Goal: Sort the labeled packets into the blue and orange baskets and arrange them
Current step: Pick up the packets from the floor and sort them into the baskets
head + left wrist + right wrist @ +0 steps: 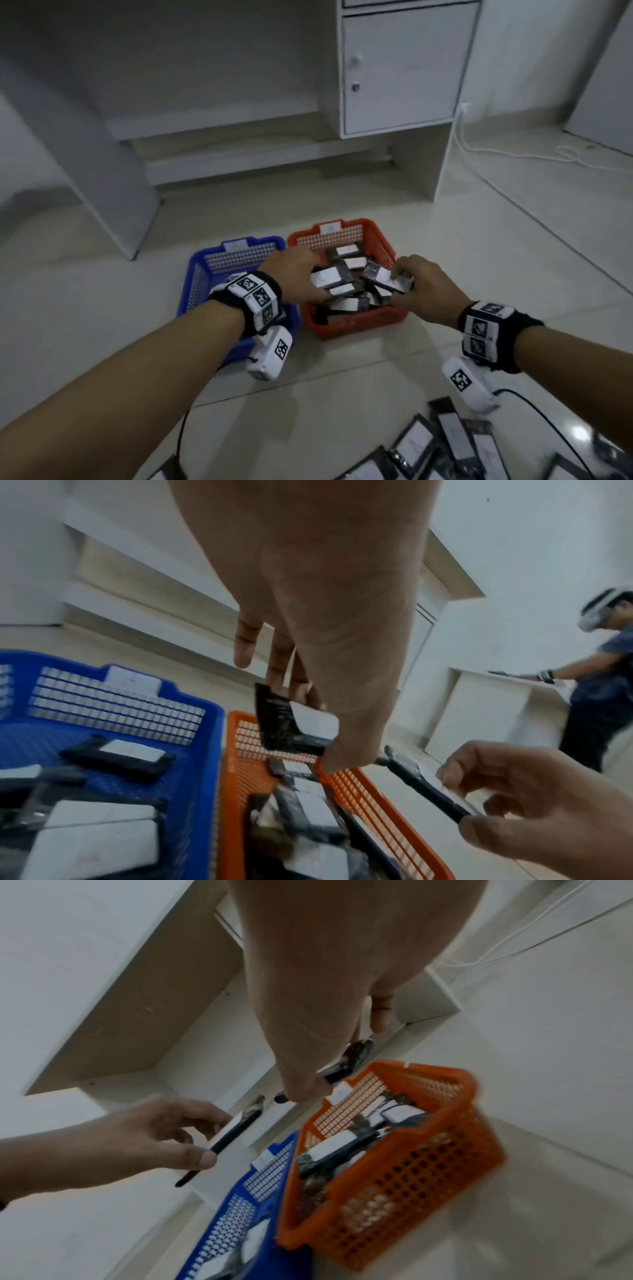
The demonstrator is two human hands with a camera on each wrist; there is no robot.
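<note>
Pale floor tiles (445, 240) carry blue basket (195, 274) left of orange basket (383, 246); each hand pinches a black white-labelled packet above orange. Left wrist: left hand (308, 615), its packet (291, 723), blue's packets (116, 756). Right wrist: right hand (325, 988) grips a packet (346, 1064) edge-on.

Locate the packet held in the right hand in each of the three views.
Head: packet in the right hand, right of centre, over the orange basket.
Left wrist: lower right, edge-on.
Right wrist: centre, below the palm, mostly hidden.
Shared landmark: the orange basket.
</note>
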